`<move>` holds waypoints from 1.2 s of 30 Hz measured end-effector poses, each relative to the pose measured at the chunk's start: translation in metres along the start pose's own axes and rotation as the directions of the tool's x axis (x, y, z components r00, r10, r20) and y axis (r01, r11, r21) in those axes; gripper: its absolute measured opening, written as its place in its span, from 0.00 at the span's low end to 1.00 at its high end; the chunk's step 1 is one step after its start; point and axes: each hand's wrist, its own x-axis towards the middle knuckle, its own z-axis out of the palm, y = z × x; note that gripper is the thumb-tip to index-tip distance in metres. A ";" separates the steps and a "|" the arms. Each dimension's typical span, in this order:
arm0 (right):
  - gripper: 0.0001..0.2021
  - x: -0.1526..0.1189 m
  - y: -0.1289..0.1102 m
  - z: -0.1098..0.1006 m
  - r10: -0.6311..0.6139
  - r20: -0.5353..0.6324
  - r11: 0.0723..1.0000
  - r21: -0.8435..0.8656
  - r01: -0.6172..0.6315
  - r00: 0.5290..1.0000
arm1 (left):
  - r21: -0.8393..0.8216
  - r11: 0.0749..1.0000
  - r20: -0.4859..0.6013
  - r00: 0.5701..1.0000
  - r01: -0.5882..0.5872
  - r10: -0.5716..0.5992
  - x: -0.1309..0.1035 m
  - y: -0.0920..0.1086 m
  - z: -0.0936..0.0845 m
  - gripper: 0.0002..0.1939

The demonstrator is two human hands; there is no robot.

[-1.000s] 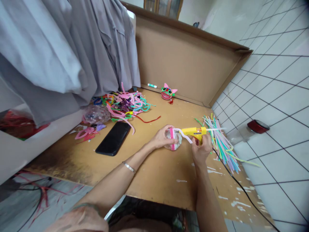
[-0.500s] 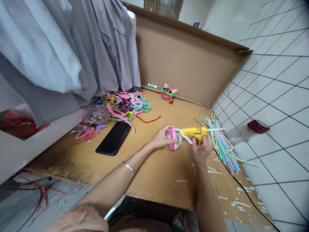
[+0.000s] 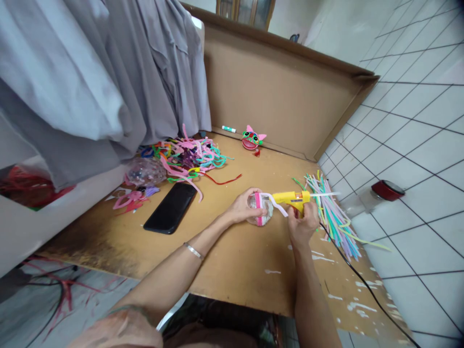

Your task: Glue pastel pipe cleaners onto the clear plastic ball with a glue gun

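My left hand (image 3: 247,207) is closed around a small clear round container (image 3: 267,212) with a bright pink band around its middle. A pale lilac pipe cleaner (image 3: 278,207) curves from the top of the container toward my right hand. In my right hand (image 3: 303,223) is a yellow hot glue gun (image 3: 292,197), gripped by its handle. Its nozzle points left and meets the container near the upper end of the pipe cleaner; whether glue is coming out is too small to tell. A clear glue stick (image 3: 326,194) juts from the gun's back.
Loose pipe cleaners (image 3: 335,217) lie at the right beside a red-lidded jar (image 3: 387,190). A black phone (image 3: 170,208) and a colourful pipe cleaner heap (image 3: 195,154) are at left. A decorated pink-eared figure (image 3: 253,138) and glue tube (image 3: 228,129) stand behind. The gun's black cord (image 3: 357,273) trails right.
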 end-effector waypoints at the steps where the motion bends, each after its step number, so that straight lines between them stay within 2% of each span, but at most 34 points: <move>1: 0.07 0.000 0.000 0.000 -0.002 -0.006 1.000 0.001 0.002 1.000 | -0.002 1.000 0.000 1.000 0.001 -0.001 0.000 -0.001 0.000 0.32; 9: 0.09 0.000 0.000 -0.001 0.019 -0.021 1.000 -0.003 -0.019 1.000 | -0.010 1.000 0.000 1.000 0.007 -0.007 0.000 -0.001 0.000 0.34; 20: 0.06 -0.001 0.000 0.000 -0.013 -0.016 1.000 -0.001 0.013 1.000 | 0.003 1.000 -0.004 1.000 0.023 -0.023 0.000 0.001 0.000 0.34; 28: 0.08 0.000 0.000 -0.001 0.059 -0.007 0.998 -0.006 -0.059 0.998 | 0.012 1.000 0.003 1.000 -0.002 0.002 0.000 -0.003 0.001 0.34; 36: 0.07 -0.001 0.001 0.000 0.015 -0.003 1.000 0.015 -0.015 1.000 | -0.014 1.000 0.007 1.000 0.016 -0.016 0.000 -0.001 0.001 0.35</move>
